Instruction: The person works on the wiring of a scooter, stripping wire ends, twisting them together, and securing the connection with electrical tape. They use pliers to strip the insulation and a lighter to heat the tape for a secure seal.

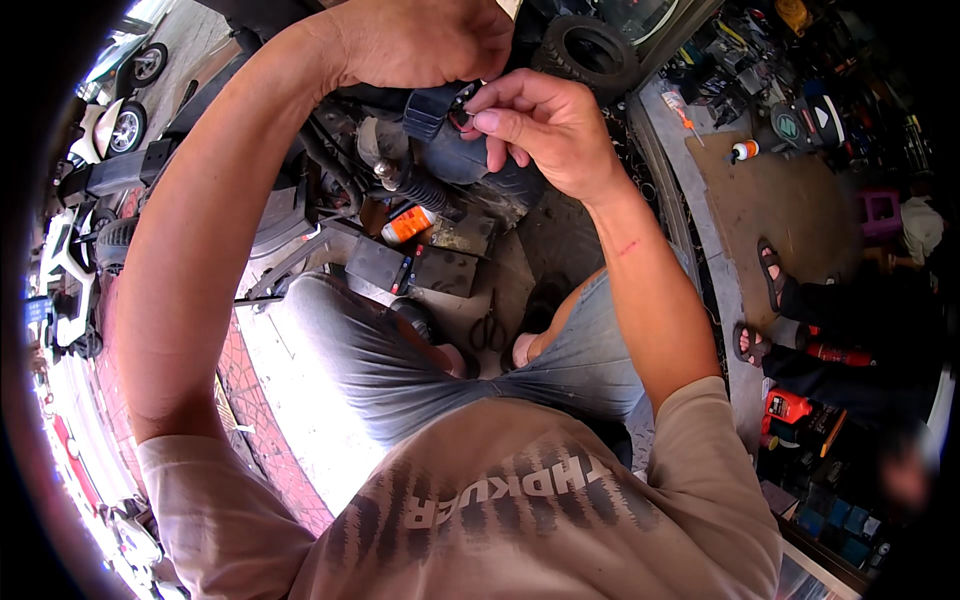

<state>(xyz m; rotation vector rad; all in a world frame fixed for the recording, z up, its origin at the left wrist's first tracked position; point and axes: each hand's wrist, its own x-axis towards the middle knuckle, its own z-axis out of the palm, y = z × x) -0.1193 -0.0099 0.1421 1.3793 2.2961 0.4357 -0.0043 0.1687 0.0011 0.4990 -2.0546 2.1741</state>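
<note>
Both my arms reach up to a scooter's rear, where a black ridged part (pixel 428 114) sits above the wheel area. My left hand (pixel 425 42) is at the top edge over that part, its fingers curled down and pressed together; what they hold, if anything, is hidden. Beside it, the thumb and fingers of my right hand (pixel 550 125) pinch a small dark piece (pixel 461 106) at the right end of the ridged part. I cannot make out its kind. Below my hands stands a coil shock absorber (pixel 415 187).
Two black batteries (pixel 378 262) (pixel 443 271), an orange-and-white bottle (pixel 407 225) and scissors (pixel 488 331) lie between my feet. A loose tyre (pixel 590 52) lies upper right. Another person's sandalled foot (pixel 770 268) and a purple stool (pixel 880 213) are right. Parked scooters (pixel 125 130) stand left.
</note>
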